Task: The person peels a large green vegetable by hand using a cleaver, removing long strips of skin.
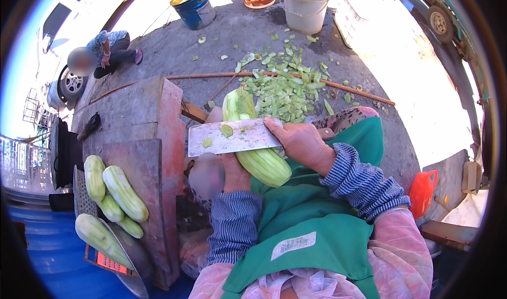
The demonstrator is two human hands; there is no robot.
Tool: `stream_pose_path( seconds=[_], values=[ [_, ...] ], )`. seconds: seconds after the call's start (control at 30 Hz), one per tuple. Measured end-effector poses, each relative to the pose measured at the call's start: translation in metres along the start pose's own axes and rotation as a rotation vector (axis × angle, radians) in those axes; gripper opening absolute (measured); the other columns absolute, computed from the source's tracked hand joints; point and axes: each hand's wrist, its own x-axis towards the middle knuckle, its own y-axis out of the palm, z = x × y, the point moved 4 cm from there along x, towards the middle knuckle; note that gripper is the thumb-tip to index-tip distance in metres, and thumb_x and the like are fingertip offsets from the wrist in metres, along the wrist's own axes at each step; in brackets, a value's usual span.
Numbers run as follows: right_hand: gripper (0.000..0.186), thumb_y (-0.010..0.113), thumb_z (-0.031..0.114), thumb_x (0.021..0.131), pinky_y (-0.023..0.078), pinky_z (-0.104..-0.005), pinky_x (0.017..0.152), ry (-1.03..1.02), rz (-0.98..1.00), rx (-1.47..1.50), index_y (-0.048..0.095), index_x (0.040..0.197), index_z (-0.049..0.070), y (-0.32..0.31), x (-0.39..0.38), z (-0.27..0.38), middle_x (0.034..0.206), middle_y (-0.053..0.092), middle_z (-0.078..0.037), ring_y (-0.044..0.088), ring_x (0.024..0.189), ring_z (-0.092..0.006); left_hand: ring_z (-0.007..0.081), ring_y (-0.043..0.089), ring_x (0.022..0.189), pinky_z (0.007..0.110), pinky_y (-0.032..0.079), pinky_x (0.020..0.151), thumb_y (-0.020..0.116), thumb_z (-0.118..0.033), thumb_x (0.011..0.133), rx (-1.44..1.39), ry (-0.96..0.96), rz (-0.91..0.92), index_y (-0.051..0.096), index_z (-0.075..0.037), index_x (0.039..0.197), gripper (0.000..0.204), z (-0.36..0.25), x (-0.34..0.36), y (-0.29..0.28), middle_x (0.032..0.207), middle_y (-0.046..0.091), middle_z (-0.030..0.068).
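My right hand (303, 144) grips a wide cleaver (216, 140) by its handle, the blade lying level across a long pale-green gourd (264, 167) with bits of peel stuck on the metal. The gourd lies at a slant over my lap on the green apron (296, 220). My left hand (236, 173) is on the gourd from below, its fingers mostly hidden behind the blade and gourd. Several peeled gourds (124, 192) rest at my left on a metal tray and worn board (132, 154). Scattered pale-green peels (288, 90) cover the ground in front of me.
A crouching person (111, 53) is beside a wheel (73, 85) at the back left. Buckets (193, 11) stand at the back, a rusty rod (359, 92) lies across the ground, a red plastic bag (422, 193) is at my right, and blue metal sheeting (37, 241) is at lower left.
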Motion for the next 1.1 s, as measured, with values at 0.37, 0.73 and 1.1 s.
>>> stream_pose_path(
  seconds=[0.37,0.73,1.1],
  values=[
    [0.056,0.059,0.006,0.086,0.055,-0.0438,0.061,0.288,0.021,-0.148,0.055,0.141,0.013,0.031,0.012,-0.079,0.079,0.066,-0.011,0.068,0.069,-0.0329,0.0335,0.068,0.105,0.046,0.056,0.095,0.063,-0.018,0.088,-0.116,-0.28,0.072,0.05,0.007,0.137,0.056,-0.006,-0.006,0.003,0.123,0.064,0.0221],
    [0.059,0.063,0.008,0.085,0.054,-0.0391,0.057,-0.05,-0.009,0.02,0.055,0.143,0.014,-0.011,0.022,0.008,0.075,0.061,-0.008,0.066,0.065,-0.0267,0.0306,0.064,0.115,0.045,0.054,0.101,0.06,-0.015,0.091,-0.027,-0.112,-0.003,0.049,0.0,0.141,0.053,-0.006,-0.006,0.007,0.128,0.062,0.016],
    [0.055,0.06,0.008,0.087,0.052,-0.0396,0.053,-0.116,-0.009,0.017,0.054,0.142,0.009,-0.011,0.016,0.004,0.074,0.062,-0.009,0.066,0.063,-0.0267,0.0384,0.066,0.109,0.048,0.055,0.099,0.064,-0.022,0.091,-0.045,-0.084,-0.064,0.047,0.003,0.14,0.058,-0.004,-0.008,0.01,0.123,0.064,0.0219]
  ],
)
